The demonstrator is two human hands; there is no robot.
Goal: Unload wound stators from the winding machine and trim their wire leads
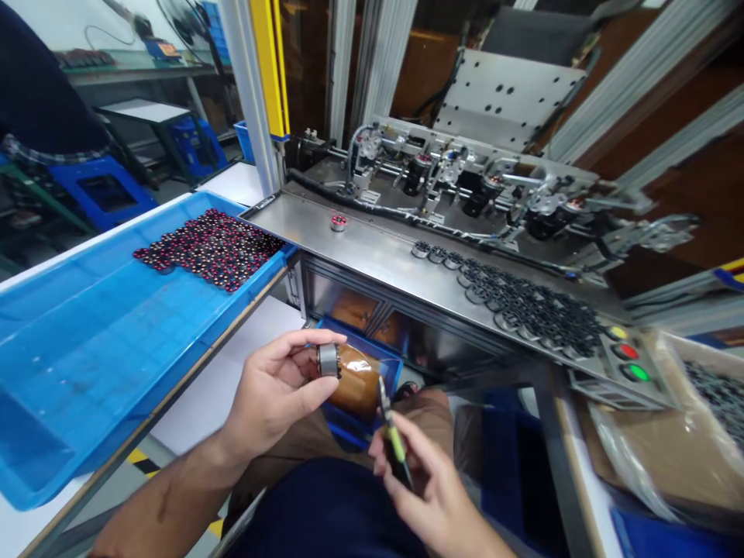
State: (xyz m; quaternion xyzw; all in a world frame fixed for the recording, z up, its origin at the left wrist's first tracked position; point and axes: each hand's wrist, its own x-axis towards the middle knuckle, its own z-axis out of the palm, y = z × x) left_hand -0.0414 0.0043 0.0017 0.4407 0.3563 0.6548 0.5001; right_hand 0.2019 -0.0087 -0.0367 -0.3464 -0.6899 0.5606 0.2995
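Pinching short grey metal cylinder in left hand; gripping metal-nosed yellow-black tool in right hand, pointing forward, right of cylinder, apart.

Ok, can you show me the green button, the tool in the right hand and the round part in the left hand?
Green button [639,373]: head view, on its round top.
Tool [396,442]: head view, on its green handle.
Round part [328,361]: head view, on its grey side.

Left hand, right hand, both curled
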